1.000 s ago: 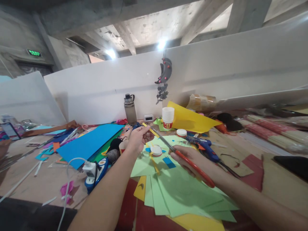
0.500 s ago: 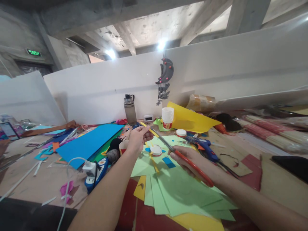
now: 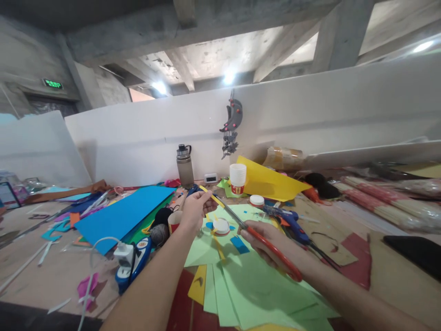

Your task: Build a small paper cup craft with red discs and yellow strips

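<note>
My left hand (image 3: 195, 209) is closed in a pinch on a narrow yellow paper strip (image 3: 213, 197), held up above the table. My right hand (image 3: 272, 243) grips red-handled scissors (image 3: 262, 239), whose blades reach up to the strip. Below both hands lie light green paper sheets (image 3: 255, 285) with small blue scraps and a white round lid (image 3: 221, 226) on them.
A big blue sheet (image 3: 120, 216) lies at the left, with a white plug and cable (image 3: 122, 253) in front of it. A grey bottle (image 3: 185, 166), stacked paper cups (image 3: 237, 178), a yellow sheet (image 3: 272, 181) and a blue glue gun (image 3: 291, 220) stand behind. White boards wall the back.
The view has tilted a little, so everything sits slightly lower and to the left in the picture. Both hands keep their hold on the strip and the scissors.
</note>
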`<state>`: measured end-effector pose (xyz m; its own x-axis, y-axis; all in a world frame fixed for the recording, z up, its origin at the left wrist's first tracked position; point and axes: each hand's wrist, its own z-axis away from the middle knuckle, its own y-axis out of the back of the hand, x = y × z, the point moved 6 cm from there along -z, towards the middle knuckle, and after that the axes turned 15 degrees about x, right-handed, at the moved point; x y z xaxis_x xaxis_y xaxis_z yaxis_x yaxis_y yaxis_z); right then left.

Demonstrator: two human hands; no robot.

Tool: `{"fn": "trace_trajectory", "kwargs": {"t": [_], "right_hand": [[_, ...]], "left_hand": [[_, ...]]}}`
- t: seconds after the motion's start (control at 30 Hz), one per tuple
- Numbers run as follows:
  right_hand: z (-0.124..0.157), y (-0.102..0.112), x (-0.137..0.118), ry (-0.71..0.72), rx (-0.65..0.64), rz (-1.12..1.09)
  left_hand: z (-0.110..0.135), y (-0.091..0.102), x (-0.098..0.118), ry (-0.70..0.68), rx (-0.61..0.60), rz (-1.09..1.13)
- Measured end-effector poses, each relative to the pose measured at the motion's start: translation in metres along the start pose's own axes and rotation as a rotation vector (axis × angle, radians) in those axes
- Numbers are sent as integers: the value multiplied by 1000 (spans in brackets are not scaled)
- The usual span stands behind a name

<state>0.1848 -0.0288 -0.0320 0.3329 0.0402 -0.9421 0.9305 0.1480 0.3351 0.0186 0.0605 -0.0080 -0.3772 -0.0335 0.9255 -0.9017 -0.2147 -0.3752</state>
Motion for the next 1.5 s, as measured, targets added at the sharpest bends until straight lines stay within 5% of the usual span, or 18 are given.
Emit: {"fn": "trace_trajectory", "kwargs": {"t": [0.67, 1.17, 1.5], "right_hand": [[1, -3, 0, -18, -20, -65], [-11, -5, 25, -98, 31, -122], [-4, -4, 14, -79, 36, -103]], "left_hand": [[0, 0, 0, 9, -8, 4], [0, -2, 0, -46, -32, -3], [1, -2, 2, -76, -26, -19]]}}
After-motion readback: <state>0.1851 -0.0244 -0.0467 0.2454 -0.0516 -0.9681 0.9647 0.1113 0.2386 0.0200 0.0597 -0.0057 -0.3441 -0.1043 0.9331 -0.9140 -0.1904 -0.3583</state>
